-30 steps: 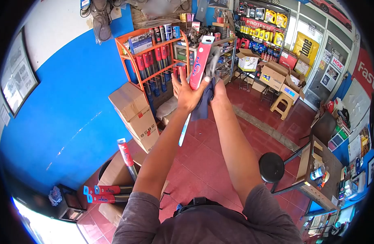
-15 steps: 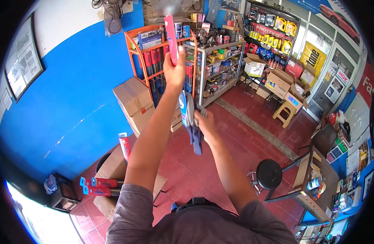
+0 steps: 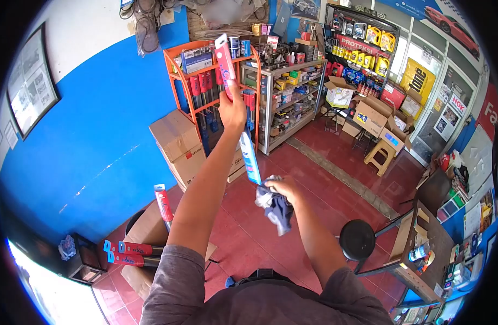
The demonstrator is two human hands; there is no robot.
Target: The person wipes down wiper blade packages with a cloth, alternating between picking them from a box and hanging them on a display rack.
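Observation:
My left hand (image 3: 232,112) is closed around the middle of a long, slim wiper blade pack (image 3: 251,160), raised in front of me. The pack is pink-red with a white hang tab at its upper end, and blue and white at its lower end. Part of it is hidden behind my fingers and wrist. At the pack's bottom tip, my right hand (image 3: 284,188) grips a crumpled dark grey-blue cloth (image 3: 276,208), whose loose end dangles over the floor.
Ahead stands an orange rack (image 3: 178,86) with similar packs, beside a glass shelf cabinet (image 3: 266,108). Stacked cartons (image 3: 175,135) stand by the blue wall. More packs (image 3: 135,249) lie on a carton at lower left. To the right are a black stool (image 3: 357,235) and a wooden table (image 3: 430,254).
My right hand has slid the cloth down along the pack to its lower end, uncovering the blue part. The pack has turned slightly, and its upper end sits a little lower.

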